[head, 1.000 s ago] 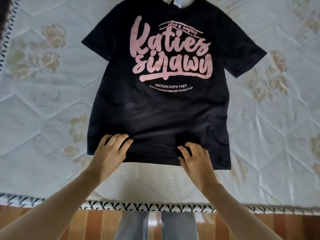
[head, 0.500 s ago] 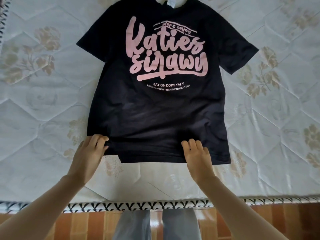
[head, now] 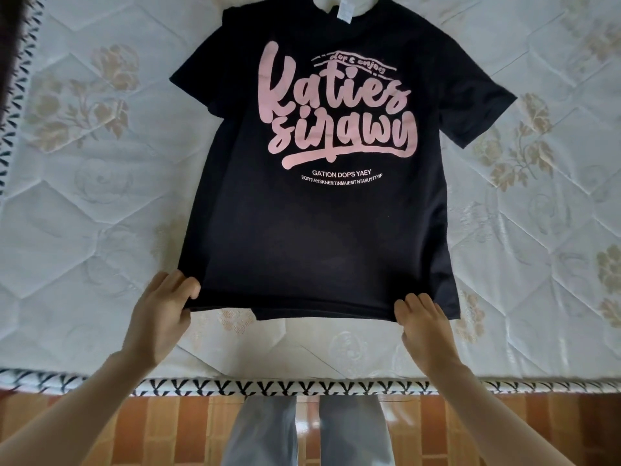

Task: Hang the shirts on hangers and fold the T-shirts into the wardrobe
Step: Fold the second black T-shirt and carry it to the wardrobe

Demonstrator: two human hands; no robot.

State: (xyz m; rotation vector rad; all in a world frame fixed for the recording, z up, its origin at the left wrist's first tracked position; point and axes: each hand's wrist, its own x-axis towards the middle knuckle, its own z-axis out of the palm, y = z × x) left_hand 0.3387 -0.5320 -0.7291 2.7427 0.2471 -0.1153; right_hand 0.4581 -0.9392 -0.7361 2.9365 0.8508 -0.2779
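Flat on a quilted white mattress [head: 100, 213] with raised floral stitching: black cotton T-shirt [head: 319, 237], pink script print, front up. Left hand [head: 161, 314] pinches the near-left hem corner; right hand [head: 425, 327] rests fingers on the near-right hem.

Black T-shirt [head: 312, 237], with big pink script lettering [head: 336, 105] across the chest and small white print beneath it, white neck label [head: 345, 10] at the collar. Under it a pale white quilted mattress [head: 100, 203] with beige-gold flower sprays, edged in a black-and-white Y-pattern trim [head: 302, 387]. Orange-brown tiled floor [head: 168, 428] below, and grey trousers [head: 268, 432].
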